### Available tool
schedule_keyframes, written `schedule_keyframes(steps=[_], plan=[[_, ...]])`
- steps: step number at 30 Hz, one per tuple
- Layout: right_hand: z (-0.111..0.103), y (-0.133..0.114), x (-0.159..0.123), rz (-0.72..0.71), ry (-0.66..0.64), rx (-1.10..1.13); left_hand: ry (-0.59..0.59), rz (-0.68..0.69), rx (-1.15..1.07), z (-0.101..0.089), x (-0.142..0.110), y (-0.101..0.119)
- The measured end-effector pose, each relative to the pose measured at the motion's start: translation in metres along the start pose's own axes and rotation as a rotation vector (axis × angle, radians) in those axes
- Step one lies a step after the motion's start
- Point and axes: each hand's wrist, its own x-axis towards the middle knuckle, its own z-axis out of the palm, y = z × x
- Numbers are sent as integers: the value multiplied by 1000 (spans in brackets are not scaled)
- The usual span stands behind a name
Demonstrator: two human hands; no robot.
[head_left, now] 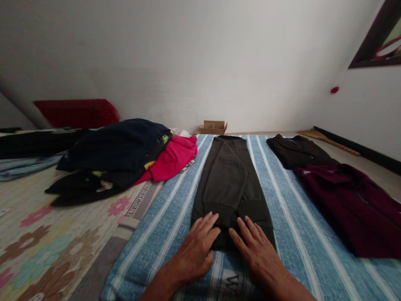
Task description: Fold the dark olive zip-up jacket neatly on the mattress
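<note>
Both hands lay flat on the trousers' near cuffs.
The left hand (196, 246) and right hand (257, 251), fingers spread and gripping nothing, pressed the dark trousers (230, 179), whose length ran straight away along the striped blanket (300, 234).

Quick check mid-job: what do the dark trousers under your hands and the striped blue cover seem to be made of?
Dark trousers: looks like soft matte knit, perhaps jersey or fleece; ribbed cuffs near the left hand and right hand. Striped blue cover: seemingly woven cloth with a nubby, flecked surface, possibly towelling.

Trousers (230, 179) lie centre on the blanket (175, 209); clothes pile (122, 154) far left, two garments (344, 188) right, box (213, 126) far behind.
</note>
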Motion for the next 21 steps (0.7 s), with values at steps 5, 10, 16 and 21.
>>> schedule_keyframes(steps=[5, 10, 16, 21], plan=[[4, 2, 4, 14, 29, -32, 1, 20, 14, -1, 1, 1], [10, 9, -1, 20, 84, -21, 38, 29, 9, 4, 1, -3], [11, 13, -2, 42, 83, 18, 76, 33, 16, 9, 2, -7], [-2, 18, 9, 80, 34, 99, 107, 15, 17, 12, 3, -6]])
